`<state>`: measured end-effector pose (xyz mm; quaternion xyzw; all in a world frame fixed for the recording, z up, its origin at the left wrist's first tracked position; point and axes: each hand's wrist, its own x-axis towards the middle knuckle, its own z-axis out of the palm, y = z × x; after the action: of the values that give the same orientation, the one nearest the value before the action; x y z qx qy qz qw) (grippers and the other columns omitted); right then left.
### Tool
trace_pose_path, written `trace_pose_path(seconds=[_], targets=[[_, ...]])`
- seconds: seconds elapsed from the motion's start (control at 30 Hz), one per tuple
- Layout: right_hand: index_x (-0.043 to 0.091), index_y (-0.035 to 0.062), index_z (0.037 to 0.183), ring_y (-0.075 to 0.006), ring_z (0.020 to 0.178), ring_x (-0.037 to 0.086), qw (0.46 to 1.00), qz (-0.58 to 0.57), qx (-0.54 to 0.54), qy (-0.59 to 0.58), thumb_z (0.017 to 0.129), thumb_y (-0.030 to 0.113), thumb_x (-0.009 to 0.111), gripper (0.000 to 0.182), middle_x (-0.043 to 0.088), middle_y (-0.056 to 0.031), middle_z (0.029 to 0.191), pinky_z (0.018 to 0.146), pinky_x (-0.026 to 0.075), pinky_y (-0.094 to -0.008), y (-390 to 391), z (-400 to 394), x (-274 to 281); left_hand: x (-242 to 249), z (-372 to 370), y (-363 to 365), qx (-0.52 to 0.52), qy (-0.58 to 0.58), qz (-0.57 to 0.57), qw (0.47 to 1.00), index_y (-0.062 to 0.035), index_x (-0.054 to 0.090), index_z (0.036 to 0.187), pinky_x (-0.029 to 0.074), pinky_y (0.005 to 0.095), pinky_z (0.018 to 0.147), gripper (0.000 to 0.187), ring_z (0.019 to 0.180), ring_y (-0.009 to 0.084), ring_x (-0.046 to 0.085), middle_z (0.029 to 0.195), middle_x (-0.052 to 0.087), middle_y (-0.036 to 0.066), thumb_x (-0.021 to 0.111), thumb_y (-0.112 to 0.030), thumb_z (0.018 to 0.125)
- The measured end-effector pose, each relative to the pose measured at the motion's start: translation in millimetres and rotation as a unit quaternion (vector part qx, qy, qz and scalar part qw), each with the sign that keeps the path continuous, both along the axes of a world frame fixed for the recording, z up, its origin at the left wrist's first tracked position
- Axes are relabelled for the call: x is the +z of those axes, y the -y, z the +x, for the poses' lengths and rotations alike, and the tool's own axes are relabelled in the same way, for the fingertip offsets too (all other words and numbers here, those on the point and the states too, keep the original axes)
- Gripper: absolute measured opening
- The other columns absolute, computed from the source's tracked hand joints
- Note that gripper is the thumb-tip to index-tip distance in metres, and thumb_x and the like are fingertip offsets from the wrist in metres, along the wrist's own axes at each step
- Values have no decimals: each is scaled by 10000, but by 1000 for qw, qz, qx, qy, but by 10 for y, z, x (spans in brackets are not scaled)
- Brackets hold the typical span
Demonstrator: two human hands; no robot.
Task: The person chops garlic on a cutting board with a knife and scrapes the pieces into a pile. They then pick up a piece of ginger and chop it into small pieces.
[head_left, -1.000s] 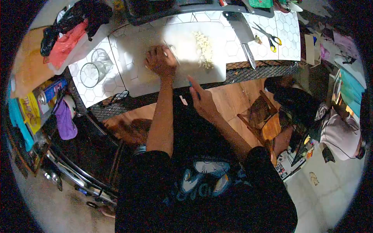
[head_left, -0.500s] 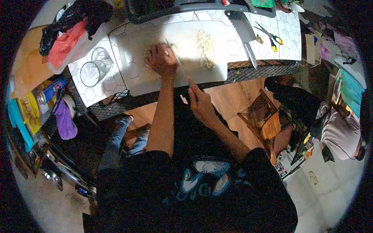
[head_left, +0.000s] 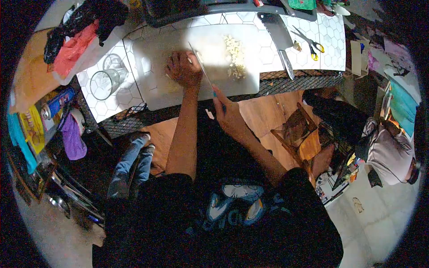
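Observation:
My left hand (head_left: 184,71) rests on a pale cutting board (head_left: 156,96) with its fingers curled down. A small pale piece of food (head_left: 191,60) shows at its fingers, mostly hidden by them. My right hand (head_left: 227,111) is closed round the handle of a knife (head_left: 203,67). The blade slants up and left over the board, close beside the left fingers. Bright light washes out the board near the blade. To the right of the blade lies a heap of chopped pale pieces (head_left: 236,56), too small to name surely.
A cleaver (head_left: 277,33), a second knife blade (head_left: 286,64) and yellow-handled scissors (head_left: 310,41) lie right of the board. A drinking glass (head_left: 103,85) stands to the left. A dark tray (head_left: 178,18) sits behind. Below are a wooden chair (head_left: 297,129) and another person's legs (head_left: 134,161).
Both hands keep nearly the same places, with the knife still beside the left fingers. The other person's jeans-clad legs at lower left have shifted. The whole view has moved slightly.

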<state>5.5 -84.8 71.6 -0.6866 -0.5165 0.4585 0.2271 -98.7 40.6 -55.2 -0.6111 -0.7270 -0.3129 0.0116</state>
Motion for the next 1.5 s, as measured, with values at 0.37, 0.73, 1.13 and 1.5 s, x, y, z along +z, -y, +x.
trace_pose_path(seconds=[0.37, 0.73, 1.13, 1.5], targets=[[515, 49, 1352, -283, 935, 668, 999, -1, -12, -32, 993, 189, 505, 385, 656, -273, 1049, 833, 491, -375, -21, 113, 14, -130, -51, 52, -5, -47, -85, 995, -107, 660, 875, 404, 490, 885, 157, 1014, 309, 578, 997, 643, 85, 641, -211, 759], [531, 24, 1325, -281, 818, 669, 999, 21, -30, -22, 999, 224, 502, 384, 678, -259, 956, 777, 499, -400, 17, 64, -159, -40, -21, 6, 4, -57, -16, 998, -129, 655, 861, 388, 478, 897, 117, 1013, 303, 565, 971, 628, 82, 641, -217, 784], [452, 128, 1423, -199, 630, 574, 997, -55, -18, -43, 1005, 176, 488, 423, 639, -213, 756, 629, 475, -344, 124, 201, -362, -60, -47, 27, -14, -56, -69, 996, -119, 666, 923, 398, 502, 905, 173, 1035, 325, 561, 1043, 633, 84, 625, -224, 791], [433, 162, 1442, -245, 541, 539, 999, -2, -39, 23, 1016, 248, 467, 436, 543, -179, 621, 577, 446, -380, 300, 341, -238, -173, -51, 20, 13, -138, -81, 987, -103, 656, 935, 405, 496, 867, 193, 1038, 319, 569, 1058, 640, 92, 611, -246, 813]])
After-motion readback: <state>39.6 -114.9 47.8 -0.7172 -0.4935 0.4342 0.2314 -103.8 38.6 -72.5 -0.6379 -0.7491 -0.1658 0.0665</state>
